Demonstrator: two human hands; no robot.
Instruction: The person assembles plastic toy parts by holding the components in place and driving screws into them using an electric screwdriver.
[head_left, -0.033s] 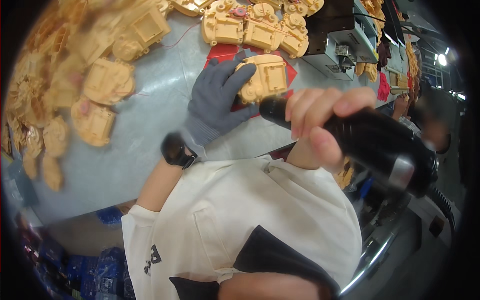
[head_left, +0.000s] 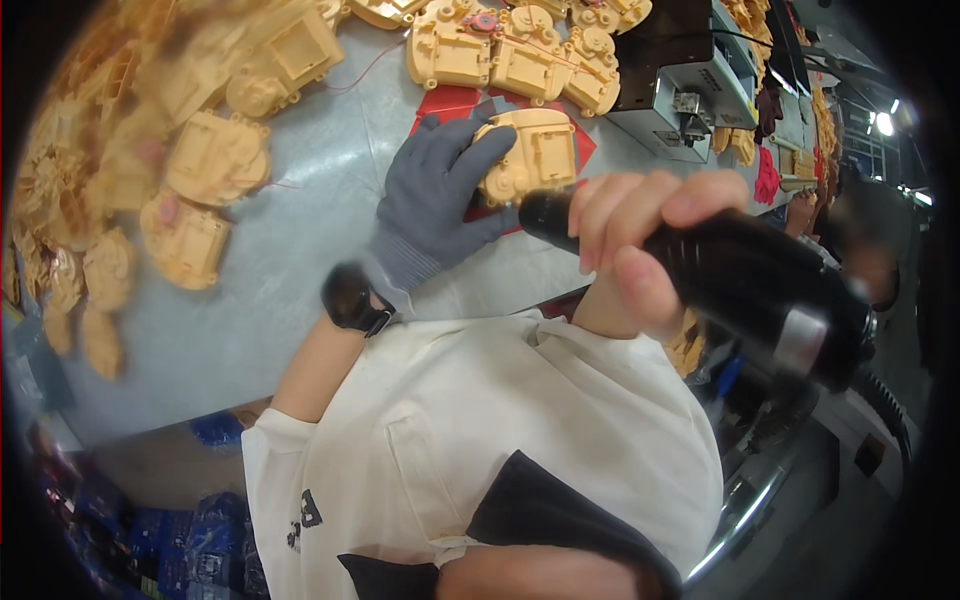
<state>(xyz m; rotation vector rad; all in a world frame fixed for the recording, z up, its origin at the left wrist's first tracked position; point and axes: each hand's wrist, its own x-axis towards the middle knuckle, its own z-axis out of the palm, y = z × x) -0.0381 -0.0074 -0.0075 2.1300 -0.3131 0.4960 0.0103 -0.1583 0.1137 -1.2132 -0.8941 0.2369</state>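
Note:
My left hand [head_left: 435, 190], in a grey glove, grips the left side of a yellow plastic housing [head_left: 545, 150] with thumb and fingers. The housing has a square recess and small round posts, and rests over a red block [head_left: 447, 104] on the table. Bare fingers of my right hand [head_left: 640, 230] wrap round a black electric screwdriver [head_left: 760, 270], which lies slanted with its nose at the housing's near edge. Whether the screwdriver tip touches a screw is too small to tell.
Several similar housings [head_left: 450, 50] stand at the back of the grey table [head_left: 310, 340], some with thin red wires. A heap of yellow parts [head_left: 100, 140] covers the left side. At the back right stands a metal box device [head_left: 675, 90]. A cable [head_left: 885, 410] trails from the screwdriver.

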